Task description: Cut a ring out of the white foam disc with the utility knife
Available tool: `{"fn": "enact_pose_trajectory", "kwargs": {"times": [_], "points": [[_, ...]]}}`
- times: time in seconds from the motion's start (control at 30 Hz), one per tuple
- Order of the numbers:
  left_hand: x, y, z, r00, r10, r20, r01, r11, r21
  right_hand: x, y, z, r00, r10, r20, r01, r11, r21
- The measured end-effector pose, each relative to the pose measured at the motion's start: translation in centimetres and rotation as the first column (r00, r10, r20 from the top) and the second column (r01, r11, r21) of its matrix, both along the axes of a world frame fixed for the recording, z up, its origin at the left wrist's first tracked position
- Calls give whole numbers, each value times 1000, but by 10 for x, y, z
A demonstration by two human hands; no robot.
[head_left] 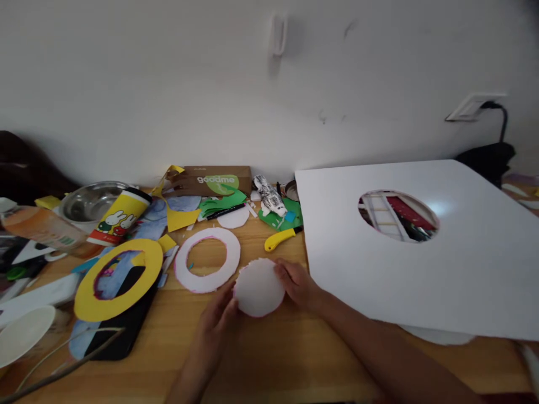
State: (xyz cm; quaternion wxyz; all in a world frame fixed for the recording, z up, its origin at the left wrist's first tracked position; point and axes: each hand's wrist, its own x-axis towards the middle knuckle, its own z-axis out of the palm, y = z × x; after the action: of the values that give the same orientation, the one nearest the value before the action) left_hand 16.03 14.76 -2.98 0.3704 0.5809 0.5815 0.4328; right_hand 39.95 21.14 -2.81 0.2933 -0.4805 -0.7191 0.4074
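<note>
White disc (260, 289), held in both hands above the table (269, 370), toward its front edge.
Disc and white ring (233, 251) are judged to be cut out; the disc's far rim is left ragged, untrimmed, and the yellow-handled knife (278, 240) is laid down farther toward the table's back edge. The disc is set between the hands: its left rim is gripped by the left hand's (219, 314) fingers, its upper right rim pinched by the right hand's (297, 283), thumb on top.
</note>
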Motion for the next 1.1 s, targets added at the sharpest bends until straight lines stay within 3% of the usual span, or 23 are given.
{"fn": "enact_pose_trajectory", "kwargs": {"times": [0.1, 0.2, 0.33, 0.43, 0.53, 0.57, 0.63, 0.73, 0.83, 0.93, 1.0, 1.1], "points": [[11, -9, 0, 998, -49, -31, 48, 998, -49, 0, -2, 6, 993, 11, 121, -11, 1000, 4], [9, -12, 1, 984, -99, -151, 93, 995, -47, 2, 3, 22, 955, -134, 266, 129, 991, 38], [4, -6, 5, 917, -111, -383, 123, 992, 7, -3, 32, 42, 816, -294, 497, 318, 947, 38], [11, -9, 4, 858, -80, -507, 144, 986, 88, -15, 57, 44, 746, -291, 599, 354, 935, 14], [21, -31, -5, 802, -153, -578, 264, 958, 113, -24, 62, 39, 716, -266, 646, 343, 939, 6], [23, -40, -9, 774, -174, -609, 306, 944, 120, -24, 58, 38, 713, -258, 652, 336, 942, 5], [25, -56, -17, 638, -117, -761, 408, 890, 205, -21, 40, 38, 718, -251, 649, 320, 947, 12], [24, -68, -24, 521, -55, -852, 475, 848, 236, -9, -2, 43, 754, -257, 604, 295, 955, 38], [24, -67, -22, 510, -45, -859, 482, 842, 242, 7, -48, 48, 838, -197, 509, 201, 978, 47], [26, -65, -20, 515, -65, -855, 491, 840, 232, 20, -78, 44, 913, 6, 407, -23, 999, 35], [28, -65, -19, 517, -81, -852, 494, 841, 220, 26, -83, 36, 921, 90, 380, -114, 993, 41], [30, -67, -19, 509, -93, -856, 503, 839, 208, 33, -76, 23, 916, 101, 389, -144, 986, 83]]}}
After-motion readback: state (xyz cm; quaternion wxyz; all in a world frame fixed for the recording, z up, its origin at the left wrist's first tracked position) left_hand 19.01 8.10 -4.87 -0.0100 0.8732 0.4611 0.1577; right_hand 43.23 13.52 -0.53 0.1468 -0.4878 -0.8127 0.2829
